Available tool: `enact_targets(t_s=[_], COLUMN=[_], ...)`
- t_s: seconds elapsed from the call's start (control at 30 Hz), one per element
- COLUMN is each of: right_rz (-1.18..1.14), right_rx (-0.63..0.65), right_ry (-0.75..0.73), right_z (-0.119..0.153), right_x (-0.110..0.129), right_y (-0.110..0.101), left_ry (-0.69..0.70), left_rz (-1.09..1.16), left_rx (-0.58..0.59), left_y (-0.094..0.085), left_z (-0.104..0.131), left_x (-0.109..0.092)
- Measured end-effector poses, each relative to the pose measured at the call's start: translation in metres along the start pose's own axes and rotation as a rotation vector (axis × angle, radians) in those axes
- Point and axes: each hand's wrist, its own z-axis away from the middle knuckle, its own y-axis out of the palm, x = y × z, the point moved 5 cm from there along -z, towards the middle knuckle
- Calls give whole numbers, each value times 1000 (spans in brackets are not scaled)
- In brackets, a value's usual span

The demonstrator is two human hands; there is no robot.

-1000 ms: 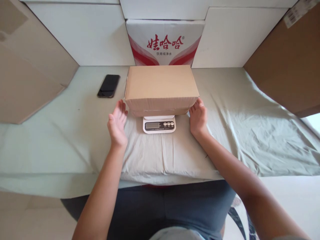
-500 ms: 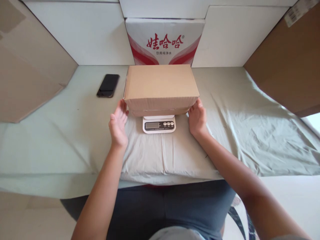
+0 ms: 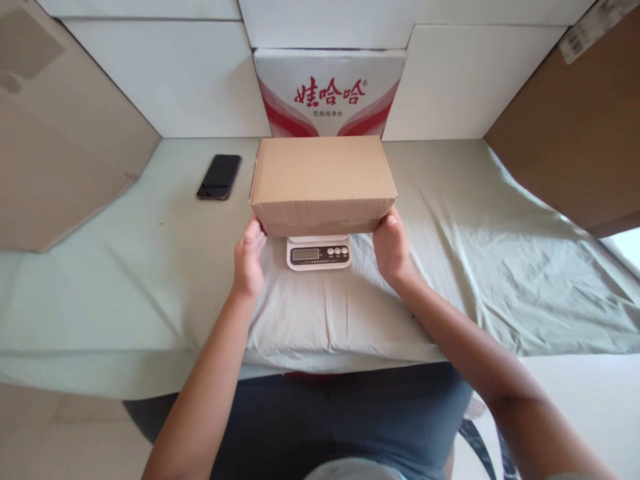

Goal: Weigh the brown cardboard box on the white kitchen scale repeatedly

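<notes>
A closed brown cardboard box [image 3: 323, 170] sits over a small white scale [image 3: 319, 265], whose front with display and buttons shows below the box. My left hand [image 3: 249, 259] is at the box's lower left corner, its fingers against the box and partly hidden behind it. At the lower right corner, my right hand [image 3: 393, 245] grips the box, thumb on the near side and the other fingers hidden. The scale's display shows no readable digits.
A black phone [image 3: 219, 177] lies left of the box on the pale green cloth [image 3: 165, 267]. Behind stands a white and red carton [image 3: 330, 83] with Chinese lettering. Large cardboard pieces stand at the left [image 3: 65, 140] and right [image 3: 565, 133].
Both hands have moved inward and closed on the lower corners of the box. The whole view has shifted slightly downward in the frame.
</notes>
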Motion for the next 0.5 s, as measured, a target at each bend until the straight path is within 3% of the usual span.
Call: enact_targets(t_s=[0.17, 0.3, 0.4, 0.5], right_rz=[42, 107, 115, 63], right_rx=[-17, -34, -58, -122], right_ry=[-60, -185, -241, -181], right_z=[-18, -70, -114, -145], right_x=[24, 24, -5, -48], right_y=[0, 0, 3, 6], left_ry=[37, 88, 112, -2], left_rz=[86, 117, 168, 170], left_rx=[94, 146, 134, 64], left_y=[4, 13, 29, 41], left_z=[-10, -55, -104, -144], left_x=[-34, -52, -38, -1])
